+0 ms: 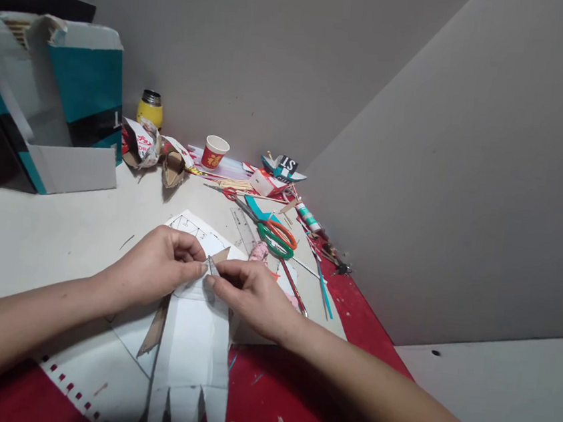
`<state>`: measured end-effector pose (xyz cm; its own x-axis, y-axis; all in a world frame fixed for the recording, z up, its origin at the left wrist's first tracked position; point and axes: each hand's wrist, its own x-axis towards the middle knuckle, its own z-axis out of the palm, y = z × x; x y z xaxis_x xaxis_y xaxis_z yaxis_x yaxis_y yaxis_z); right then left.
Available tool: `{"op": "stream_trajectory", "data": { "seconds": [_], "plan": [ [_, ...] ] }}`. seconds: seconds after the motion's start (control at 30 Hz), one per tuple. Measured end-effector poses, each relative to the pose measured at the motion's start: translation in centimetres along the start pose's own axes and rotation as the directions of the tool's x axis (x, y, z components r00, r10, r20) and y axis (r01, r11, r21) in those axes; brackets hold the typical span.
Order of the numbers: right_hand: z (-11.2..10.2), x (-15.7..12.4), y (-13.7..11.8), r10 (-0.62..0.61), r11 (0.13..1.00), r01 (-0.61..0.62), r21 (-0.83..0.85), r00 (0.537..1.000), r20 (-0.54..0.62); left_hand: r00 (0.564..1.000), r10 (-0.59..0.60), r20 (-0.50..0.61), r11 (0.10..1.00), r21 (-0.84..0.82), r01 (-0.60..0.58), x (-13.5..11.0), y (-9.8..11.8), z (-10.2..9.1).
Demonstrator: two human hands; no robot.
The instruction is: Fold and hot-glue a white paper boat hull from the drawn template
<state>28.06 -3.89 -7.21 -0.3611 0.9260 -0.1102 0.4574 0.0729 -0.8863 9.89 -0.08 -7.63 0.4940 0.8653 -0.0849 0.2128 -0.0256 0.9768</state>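
My left hand (pixel 157 266) and my right hand (pixel 250 295) meet at the middle of the table, fingers pinched together on the top edge of a white cardboard cut-out (pixel 194 349). The cut-out is a long strip with slits cut into its near end. It lies over a sheet of paper with drawn lines (pixel 187 224). A brown cardboard edge (pixel 220 255) shows just behind my fingertips. Both hands are closed on the cut-out's top.
Scissors with green and orange handles (pixel 276 236), a ruler (pixel 243 228), a glue tube (pixel 307 216), a red paper cup (pixel 214 151), a yellow jar (pixel 150 108) and scraps lie behind. A teal and white box (pixel 51 106) stands left. Grey walls close in behind and right.
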Motion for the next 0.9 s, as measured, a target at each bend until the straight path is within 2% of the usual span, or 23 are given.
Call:
{"op": "stream_trajectory", "data": {
  "seconds": [0.17, 0.4, 0.6, 0.9],
  "plan": [
    [0.2, 0.2, 0.2, -0.013, 1.0, 0.013, -0.014, 1.0, 0.011, 1.0, -0.002, -0.008, 1.0, 0.011, 0.002, -0.2, 0.0, 0.1],
    [-0.4, 0.7, 0.3, -0.034, 0.987, 0.051, -0.155, 0.993, 0.109, 0.999, -0.027, -0.018, 1.0, -0.002, 0.027, 0.2, 0.1, -0.3],
    [-0.5, 1.3, 0.8, -0.014, 0.993, 0.033, -0.111, 0.985, 0.17, 0.998, -0.065, -0.016, 0.997, 0.031, 0.065, 0.5, -0.3, -0.4],
    [-0.5, 1.3, 0.6, -0.036, 0.994, 0.054, -0.09, 0.981, 0.192, 0.995, -0.104, -0.014, 0.994, 0.041, 0.104, 0.4, 0.2, -0.5]
  ]
}}
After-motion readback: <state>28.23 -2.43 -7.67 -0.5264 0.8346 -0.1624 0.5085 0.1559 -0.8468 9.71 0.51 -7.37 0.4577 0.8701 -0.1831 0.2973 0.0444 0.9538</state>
